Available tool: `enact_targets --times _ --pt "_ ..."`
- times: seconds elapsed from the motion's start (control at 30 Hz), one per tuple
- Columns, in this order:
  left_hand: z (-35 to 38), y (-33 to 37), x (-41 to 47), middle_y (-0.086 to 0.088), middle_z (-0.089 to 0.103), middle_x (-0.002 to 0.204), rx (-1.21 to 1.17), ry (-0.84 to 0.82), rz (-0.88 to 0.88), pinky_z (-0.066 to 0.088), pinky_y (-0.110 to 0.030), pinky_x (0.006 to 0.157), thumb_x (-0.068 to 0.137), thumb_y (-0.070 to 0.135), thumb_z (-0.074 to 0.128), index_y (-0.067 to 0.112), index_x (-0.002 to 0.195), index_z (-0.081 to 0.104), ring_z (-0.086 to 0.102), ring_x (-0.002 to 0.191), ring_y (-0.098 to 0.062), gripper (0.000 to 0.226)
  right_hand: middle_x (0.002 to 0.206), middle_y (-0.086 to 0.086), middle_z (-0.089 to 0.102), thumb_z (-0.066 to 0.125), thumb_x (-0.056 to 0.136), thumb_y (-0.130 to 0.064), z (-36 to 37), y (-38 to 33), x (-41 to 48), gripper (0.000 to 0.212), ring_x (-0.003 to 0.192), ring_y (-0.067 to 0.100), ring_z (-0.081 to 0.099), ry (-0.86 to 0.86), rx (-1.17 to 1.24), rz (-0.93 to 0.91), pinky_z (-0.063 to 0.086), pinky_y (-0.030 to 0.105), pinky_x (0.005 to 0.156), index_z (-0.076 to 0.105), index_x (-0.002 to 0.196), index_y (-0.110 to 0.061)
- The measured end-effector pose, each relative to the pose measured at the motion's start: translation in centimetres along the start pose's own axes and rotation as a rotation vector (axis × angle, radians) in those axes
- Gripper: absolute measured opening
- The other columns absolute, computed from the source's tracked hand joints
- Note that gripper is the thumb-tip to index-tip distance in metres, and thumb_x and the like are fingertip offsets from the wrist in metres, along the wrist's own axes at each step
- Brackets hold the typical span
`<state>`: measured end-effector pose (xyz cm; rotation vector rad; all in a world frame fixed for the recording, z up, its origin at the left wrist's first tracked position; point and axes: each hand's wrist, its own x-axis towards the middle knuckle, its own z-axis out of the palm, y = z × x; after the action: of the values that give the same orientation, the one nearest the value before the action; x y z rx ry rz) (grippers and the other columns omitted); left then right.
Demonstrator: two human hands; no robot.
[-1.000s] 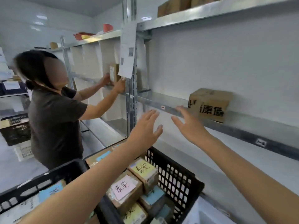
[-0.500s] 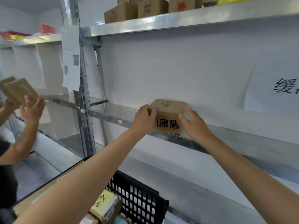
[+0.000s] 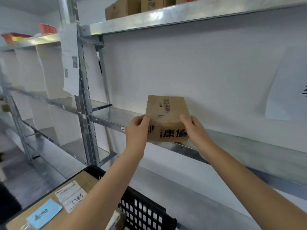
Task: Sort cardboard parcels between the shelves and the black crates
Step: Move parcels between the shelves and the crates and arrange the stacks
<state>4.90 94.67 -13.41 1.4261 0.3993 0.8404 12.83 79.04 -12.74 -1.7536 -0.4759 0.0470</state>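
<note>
metal racking against a white wall is filling the view, and the middle shelf [image 3: 108, 113] is carrying one small cardboard parcel [image 3: 167, 113] right at its near edge. the left hand [image 3: 137, 130] is gripping the parcel's left side and the right hand [image 3: 193, 128] is clasping its right side, with thumbs on top. that two-sided hold is likely for a steady, level carry. whether the parcel is coming off or going on, i cannot tell. the black crate [image 3: 144, 211] is sitting near and below, with a flat labelled parcel [image 3: 78, 185] just left of it, handy for a short drop.
</note>
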Motion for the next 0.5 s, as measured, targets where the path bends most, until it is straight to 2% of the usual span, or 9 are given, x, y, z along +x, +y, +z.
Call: enact_targets --times 0.1,0.2,0.27,0.33,0.37,0.43,0.5 --pt "-3.3 -0.7 -1.4 0.007 0.072 0.094 -0.094 0.061 0.008 0.054 -0.029 0.078 0.093 0.034 0.063 0.026 0.102 0.072 0.067 0.093 -0.013 0.015 0.105 -0.022 0.062 0.045 0.098 -0.052 1.7 0.0 -1.1 0.036 0.084 -0.012 0.061 -0.057 0.054 -0.116 0.045 0.008 0.058 0.049 0.129 -0.033" --pt "-5.7 -1.0 -2.0 0.003 0.071 0.096 -0.130 0.134 0.020 0.056 -0.036 0.086 0.093 0.033 0.066 0.022 0.100 0.071 0.066 0.097 -0.018 0.014 0.111 -0.025 0.059 0.048 0.100 -0.046 3.8 0.1 -2.0 0.027 0.093 -0.018 0.057 -0.127 0.083 -0.198 0.046 0.003 0.062 0.047 0.125 -0.035" --pt "-7.4 -1.1 -2.3 0.006 0.072 0.090 -0.143 0.161 0.068 0.057 -0.028 0.076 0.092 0.034 0.068 0.020 0.095 0.069 0.068 0.090 -0.011 0.014 0.113 -0.025 0.057 0.049 0.100 -0.042 5.2 0.1 -2.2 0.019 0.100 -0.017 0.055 -0.129 0.104 -0.221 0.047 0.005 0.066 0.048 0.118 -0.033" --pt "-9.3 -1.5 -2.7 0.012 0.072 0.081 -0.127 0.191 0.115 0.053 -0.016 0.062 0.090 0.038 0.070 0.018 0.092 0.067 0.067 0.078 -0.002 0.020 0.109 -0.023 0.057 0.051 0.100 -0.037 6.7 0.3 -2.3 0.013 0.094 -0.020 0.054 -0.145 0.149 -0.222 0.046 0.004 0.065 0.048 0.109 -0.028" --pt "-10.4 -1.8 -3.0 0.013 0.072 0.079 -0.112 0.213 0.125 0.053 -0.016 0.060 0.089 0.040 0.071 0.017 0.090 0.065 0.067 0.076 -0.001 0.023 0.109 -0.021 0.058 0.053 0.100 -0.036 7.5 0.5 -2.4 0.013 0.092 -0.020 0.054 -0.161 0.161 -0.221 0.045 0.003 0.065 0.048 0.107 -0.027" --pt "-12.7 -2.9 -3.8 0.011 0.072 0.082 -0.092 0.258 0.093 0.056 -0.025 0.070 0.085 0.044 0.073 0.019 0.085 0.063 0.068 0.081 -0.006 0.027 0.109 -0.019 0.060 0.056 0.098 -0.039 9.4 1.2 -2.8 0.014 0.092 -0.019 0.055 -0.209 0.167 -0.224 0.045 0.002 0.067 0.051 0.106 -0.029" --pt "-15.3 -4.3 -4.7 0.007 0.072 0.090 -0.086 0.325 0.028 0.056 -0.034 0.078 0.079 0.050 0.075 0.023 0.088 0.066 0.068 0.090 -0.014 0.030 0.111 -0.018 0.063 0.059 0.095 -0.042 11.4 2.4 -3.4 0.016 0.094 -0.017 0.057 -0.297 0.174 -0.226 0.046 0.003 0.070 0.055 0.108 -0.033"
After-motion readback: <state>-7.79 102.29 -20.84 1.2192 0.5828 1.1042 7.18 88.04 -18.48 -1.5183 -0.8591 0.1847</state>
